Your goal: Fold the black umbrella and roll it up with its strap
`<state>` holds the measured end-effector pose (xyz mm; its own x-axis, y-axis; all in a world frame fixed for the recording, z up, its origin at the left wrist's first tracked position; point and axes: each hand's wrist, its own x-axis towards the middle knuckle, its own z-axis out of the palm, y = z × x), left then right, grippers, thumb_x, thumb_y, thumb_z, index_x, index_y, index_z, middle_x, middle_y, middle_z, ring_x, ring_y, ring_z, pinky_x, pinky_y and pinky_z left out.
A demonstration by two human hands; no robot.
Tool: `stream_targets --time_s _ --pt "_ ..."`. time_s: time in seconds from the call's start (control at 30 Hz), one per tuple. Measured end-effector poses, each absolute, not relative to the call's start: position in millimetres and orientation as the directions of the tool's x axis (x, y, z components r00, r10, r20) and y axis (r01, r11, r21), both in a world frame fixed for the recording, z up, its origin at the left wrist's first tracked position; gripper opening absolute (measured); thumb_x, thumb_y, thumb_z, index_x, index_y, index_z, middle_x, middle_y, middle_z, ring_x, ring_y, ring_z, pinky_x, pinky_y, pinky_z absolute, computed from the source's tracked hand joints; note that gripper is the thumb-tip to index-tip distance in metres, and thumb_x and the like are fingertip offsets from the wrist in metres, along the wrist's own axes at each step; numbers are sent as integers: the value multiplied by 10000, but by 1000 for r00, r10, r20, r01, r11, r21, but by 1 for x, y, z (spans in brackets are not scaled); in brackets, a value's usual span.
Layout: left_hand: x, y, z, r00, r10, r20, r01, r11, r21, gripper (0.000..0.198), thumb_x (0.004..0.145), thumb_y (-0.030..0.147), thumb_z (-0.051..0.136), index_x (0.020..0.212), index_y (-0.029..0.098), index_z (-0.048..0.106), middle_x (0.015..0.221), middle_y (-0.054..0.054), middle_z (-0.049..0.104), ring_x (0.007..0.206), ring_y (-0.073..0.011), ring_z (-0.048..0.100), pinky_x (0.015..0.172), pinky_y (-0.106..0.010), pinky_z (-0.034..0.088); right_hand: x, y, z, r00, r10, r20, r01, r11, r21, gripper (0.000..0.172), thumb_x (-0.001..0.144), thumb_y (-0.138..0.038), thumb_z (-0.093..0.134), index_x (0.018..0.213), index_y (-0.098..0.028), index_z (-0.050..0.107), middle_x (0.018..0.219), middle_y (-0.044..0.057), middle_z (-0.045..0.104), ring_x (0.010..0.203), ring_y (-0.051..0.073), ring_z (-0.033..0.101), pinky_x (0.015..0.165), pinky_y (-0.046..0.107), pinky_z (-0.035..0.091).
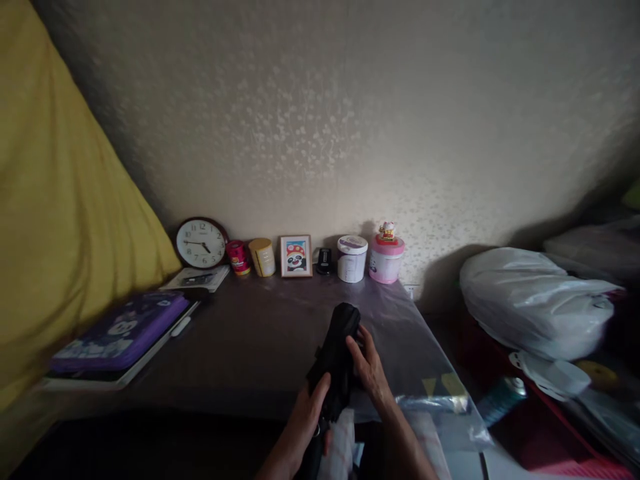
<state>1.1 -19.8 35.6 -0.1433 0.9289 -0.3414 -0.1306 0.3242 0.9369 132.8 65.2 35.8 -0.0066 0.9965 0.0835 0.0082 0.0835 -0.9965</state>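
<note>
Together, the left hand (307, 408) and right hand (370, 368), partly curled, grasp a black folded umbrella (334, 353).

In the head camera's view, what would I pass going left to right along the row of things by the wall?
Round clock, red container, yellow container, framed panda picture, small black object, white-lidded tub, pink-lidded tub.

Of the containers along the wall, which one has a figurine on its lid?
The pink tub, at the row's right end: a figurine tops it alone; the white tub, yellow tub and red can carry none.
</note>
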Motion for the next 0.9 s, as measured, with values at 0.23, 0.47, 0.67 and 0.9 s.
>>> stream_targets --time_s 0.23,0.47,0.67,0.9 --pt "-2 -19 35 -235 959 -159 -30 156 987 583 712 537 596 1149 151 578 1099 -87 661 1141 -263 535 971 -330 399 129 54 41 -112 984 137 67 145 -987 654 711 -457 636 1279 -234 400 1264 94 513 1116 245 527 867 373 490" --pt "-2 -20 31 -193 980 47 186 -10 982 554 791 486 530 1231 150 509 1279 -93 551 1272 -241 400 1072 -324 280 120 58 35 -38 996 80 -3 80 -997 697 658 -348 635 1287 -212 368 1295 91 494 1018 231 578 821 352 501" --pt "-1 -20 33 -207 978 37 254 17 967 519 795 491 503 1213 183 528 1127 -77 653 1153 -251 532 974 -344 410 123 58 31 -64 998 25 -172 14 -985 618 644 -273 588 1232 -234 401 1289 81 494 1006 220 583 797 347 501" --pt "-2 -19 26 -214 973 90 341 -12 940 548 777 502 505 1220 179 520 1161 -97 633 1130 -245 550 947 -333 424 120 59 27 -11 998 58 -169 55 -984 713 625 -292 659 1269 -239 358 1293 84 474 1051 230 552 871 369 465"
